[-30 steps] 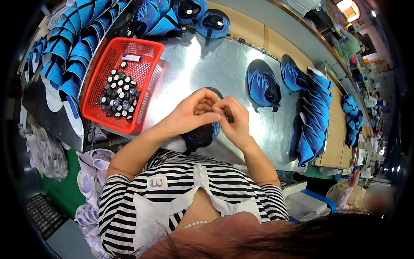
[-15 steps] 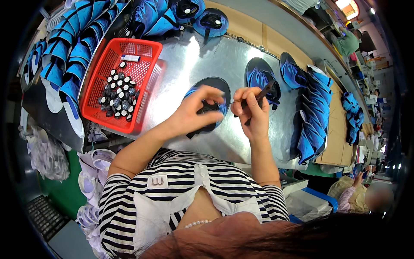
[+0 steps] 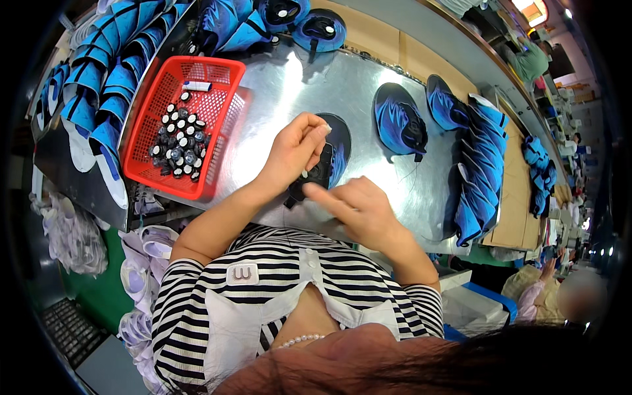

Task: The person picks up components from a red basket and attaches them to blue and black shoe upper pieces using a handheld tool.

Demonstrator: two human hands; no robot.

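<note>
A blue and black shoe upper (image 3: 340,153) lies on the metal tabletop in front of me, partly covered by my hands. My left hand (image 3: 295,153) is above its left side, fingers closed in a pinch. A tiny pale bit shows at those fingertips, too small to name. My right hand (image 3: 363,212) is low beside the upper's near end, one finger pointing left toward it. Motion smears this hand, and whether it holds anything is hidden. Farther right lie two more blue shoe uppers, one nearer (image 3: 399,122) and one farther (image 3: 446,105).
Left of my hands sits a red plastic basket (image 3: 137,148) with many small round black-and-white knobs and a white tube (image 3: 197,86). Overlapping blue uppers (image 3: 479,174) form a row at the right. More uppers (image 3: 320,29) rest along the far edge. Other people are in the background.
My right hand has moved down and left; the dark stick-like tool it held no longer shows. My left hand went from spread fingers to a pinch, shifting slightly left and up.
</note>
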